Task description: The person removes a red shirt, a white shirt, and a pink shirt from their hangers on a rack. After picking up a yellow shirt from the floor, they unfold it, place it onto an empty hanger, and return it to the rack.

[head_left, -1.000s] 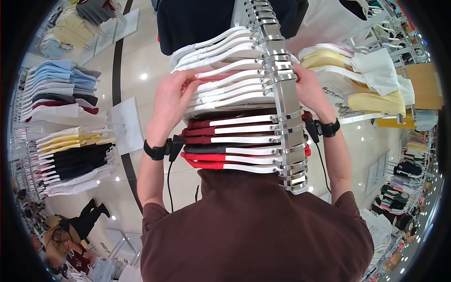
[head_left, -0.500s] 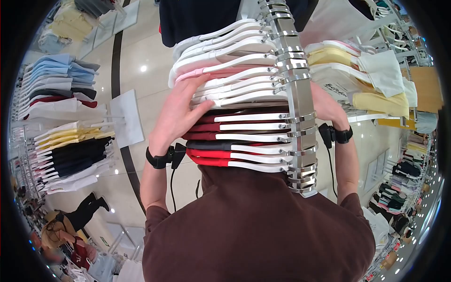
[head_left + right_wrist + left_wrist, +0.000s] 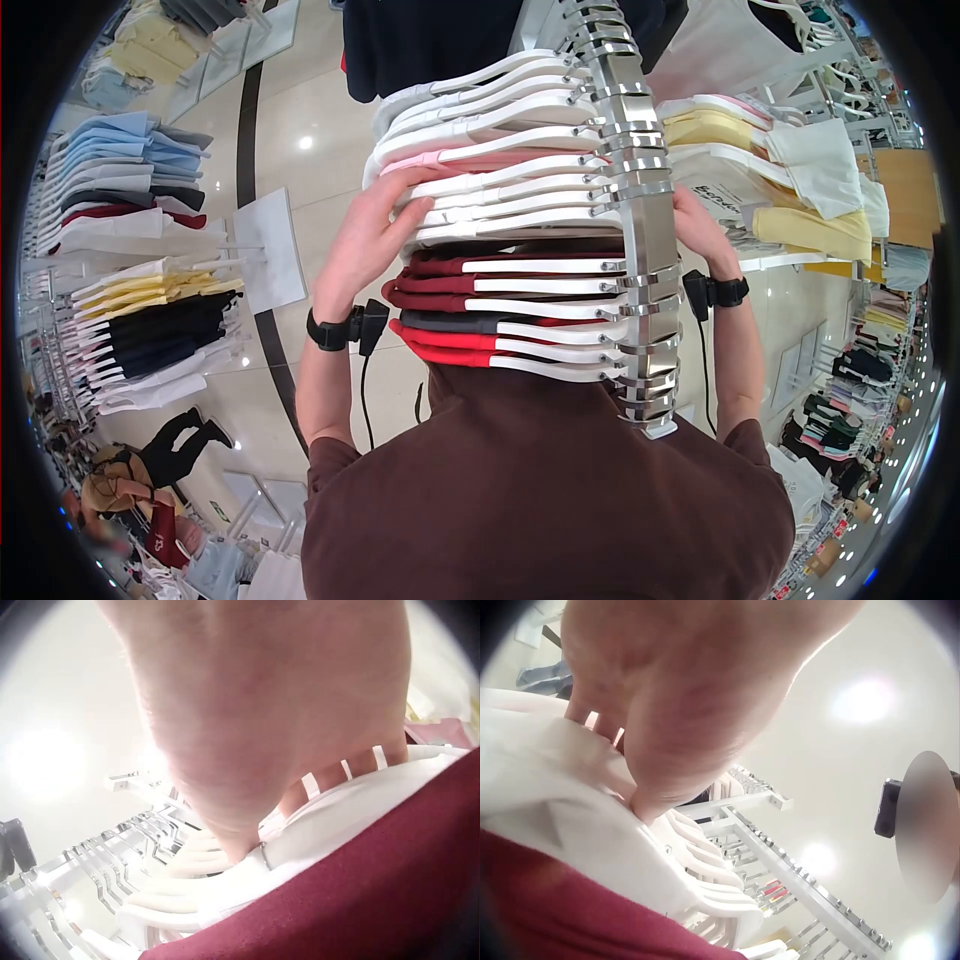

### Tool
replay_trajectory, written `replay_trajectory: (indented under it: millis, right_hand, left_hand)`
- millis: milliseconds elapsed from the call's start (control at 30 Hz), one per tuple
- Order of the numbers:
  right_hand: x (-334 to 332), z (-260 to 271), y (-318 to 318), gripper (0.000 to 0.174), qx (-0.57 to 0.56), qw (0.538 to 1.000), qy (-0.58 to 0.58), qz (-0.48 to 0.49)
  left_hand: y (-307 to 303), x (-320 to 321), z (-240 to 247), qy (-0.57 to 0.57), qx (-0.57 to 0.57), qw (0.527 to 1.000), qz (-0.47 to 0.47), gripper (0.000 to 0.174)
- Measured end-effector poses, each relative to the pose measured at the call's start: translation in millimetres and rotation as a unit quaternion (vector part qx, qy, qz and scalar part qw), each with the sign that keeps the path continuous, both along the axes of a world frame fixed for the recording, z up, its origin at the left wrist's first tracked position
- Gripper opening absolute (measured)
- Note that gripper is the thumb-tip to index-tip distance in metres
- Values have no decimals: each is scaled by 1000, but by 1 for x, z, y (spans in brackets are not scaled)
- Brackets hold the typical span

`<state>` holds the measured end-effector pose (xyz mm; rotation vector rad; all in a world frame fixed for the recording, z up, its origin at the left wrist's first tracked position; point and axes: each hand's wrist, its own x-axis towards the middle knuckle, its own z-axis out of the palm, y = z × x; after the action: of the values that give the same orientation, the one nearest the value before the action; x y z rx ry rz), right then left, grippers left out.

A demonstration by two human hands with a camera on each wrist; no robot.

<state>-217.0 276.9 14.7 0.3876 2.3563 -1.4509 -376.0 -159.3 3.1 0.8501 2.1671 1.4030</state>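
In the head view, white shirts on white hangers hang in a tight row from a metal rail. My left hand grips several of them at the shoulder, just below a pink shirt. On the rail's other side, my right hand is partly hidden by it. The right wrist view shows that hand holding white cloth, thumb on the near side and fingers behind. Likewise, the left wrist view shows my left thumb and fingers on either side of white shirts.
Nearer my chest hang dark red shirts, a dark grey one and bright red ones. A navy garment hangs at the far end. Clothes racks line both sides. A person is at lower left.
My left hand first moved toward me over the white shirts with its thumb spread, then its thumb drew back toward the fingers. A gap beside the dark red shirts has widened slightly.
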Motion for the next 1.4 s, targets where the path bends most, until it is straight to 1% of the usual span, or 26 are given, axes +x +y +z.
replay_trajectory:
  millis: [67, 100, 167, 200, 267, 300, 367, 400, 467, 567, 600, 667, 733, 800, 867, 933, 967, 1000, 1033, 1067, 1100, 1167, 1200, 1267, 1333, 1400]
  right_hand:
    - [-2, 1, -3, 55, 16, 1000, 8, -12]
    - [-3, 2, -5, 55, 15, 1000, 7, -13]
    - [-8, 7, -13, 55, 36, 998, 44, -17]
    - [-8, 10, -16, 55, 36, 998, 43, -18]
    - [-8, 14, -24, 49, 96, 991, 90, -39]
    - [-6, 16, -28, 49, 96, 991, 88, -39]
    - [1, 21, -37, 36, 217, 955, 199, -39]
    - [4, 22, -41, 36, 215, 956, 198, -39]
    - [13, 25, -50, 27, 225, 952, 200, -59]
    - [23, 28, -54, 24, 224, 950, 214, -41]
    - [26, 27, -54, 24, 227, 945, 231, -38]
    - [40, 31, -58, 25, 221, 954, 201, -35]
    - [45, 32, -59, 27, 221, 958, 181, -31]
    - [50, 29, -61, 31, 222, 951, 210, -35]
    - [54, 23, -61, 33, 226, 949, 216, -42]
    - [51, 18, -56, 34, 231, 944, 230, -50]
    - [50, 17, -54, 34, 229, 947, 222, -48]
    - [50, 17, -51, 34, 227, 949, 214, -46]
    - [50, 16, -47, 34, 229, 948, 217, -47]
    - [50, 14, -43, 35, 192, 964, 174, -57]
    - [48, 12, -41, 36, 154, 977, 131, -66]
    - [46, 10, -44, 37, 147, 976, 148, -68]
    - [44, 9, -45, 38, 140, 974, 164, -69]
    - [43, 8, -43, 38, 149, 971, 174, -67]
    - [39, 6, -41, 38, 154, 969, 184, -62]
    - [37, 5, -39, 38, 154, 971, 168, -66]
  left_hand:
    - [3, 2, -2, 28, 9, 998, 48, 28]
    - [5, 4, -3, 26, 9, 999, 47, 28]
    - [7, 5, -4, 63, -24, 989, 128, 24]
    - [8, 7, -5, 62, -24, 990, 127, 24]
    - [9, 9, -8, 228, -3, 966, 126, 25]
    - [10, 12, -6, 226, -4, 966, 125, 25]
    - [7, 23, 2, 300, -47, 945, 119, 25]
    - [5, 27, 2, 299, -49, 946, 118, 25]
    - [1, 35, 0, 272, -76, 953, 110, 24]
    - [0, 43, -2, 248, -50, 959, 130, 25]
    - [-2, 45, -4, 246, -51, 959, 130, 25]
    - [-12, 54, -8, 224, -25, 968, 114, 26]
    - [-17, 58, -8, 223, -38, 967, 114, 28]
    - [-21, 63, -9, 221, -50, 967, 113, 29]
    - [-22, 68, -10, 215, -60, 967, 123, 33]
    - [-15, 65, -13, 220, -49, 964, 141, 31]
    - [-13, 65, -13, 218, -41, 963, 156, 30]
    - [-13, 65, -11, 220, -39, 962, 155, 30]
    - [-13, 64, -10, 196, -43, 969, 145, 29]
    - [-13, 63, -8, 172, -47, 974, 136, 28]
    - [-11, 62, -6, 174, -46, 974, 136, 28]
    - [-5, 61, -3, 190, -47, 973, 120, 23]
    - [-3, 60, -4, 191, -45, 973, 121, 23]
    - [-3, 58, -7, 251, -61, 959, 119, 23]
    - [-3, 59, -5, 247, -66, 959, 117, 24]
    - [-3, 61, -5, 242, -70, 961, 113, 26]
